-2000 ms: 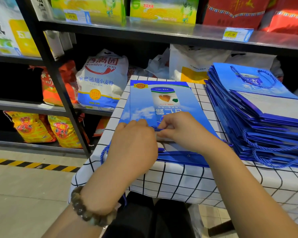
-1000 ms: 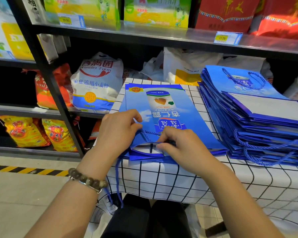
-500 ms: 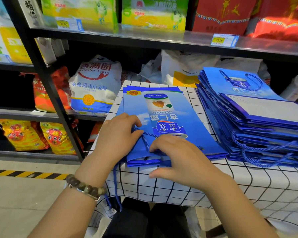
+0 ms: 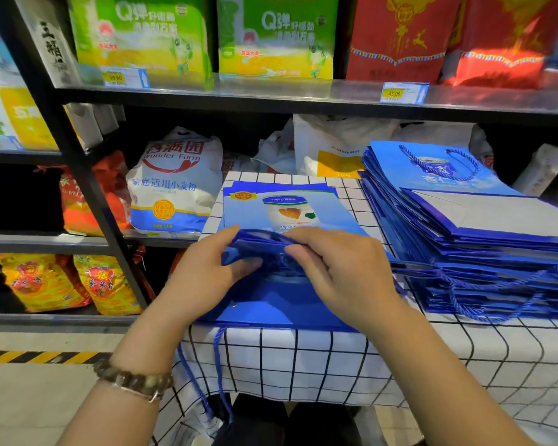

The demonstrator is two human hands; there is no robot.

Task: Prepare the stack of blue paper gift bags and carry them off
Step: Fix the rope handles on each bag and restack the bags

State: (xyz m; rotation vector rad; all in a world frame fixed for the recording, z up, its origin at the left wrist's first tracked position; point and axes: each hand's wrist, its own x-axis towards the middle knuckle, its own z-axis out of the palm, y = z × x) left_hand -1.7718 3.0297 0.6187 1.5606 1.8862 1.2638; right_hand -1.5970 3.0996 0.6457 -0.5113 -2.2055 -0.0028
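Reaching in side by side over the near table (image 4: 303,365) edge, left hand (image 4: 207,278) and right hand (image 4: 342,272) both pinching, fingers (image 4: 298,251) curled shut, the folded-up edge of the small stack of blue gift bags (image 4: 281,300). Lying flat, printed face up, beside the taller stack (image 4: 464,239).

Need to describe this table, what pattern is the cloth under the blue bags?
White with a thin black grid, the tablecloth; clearest in the head view.
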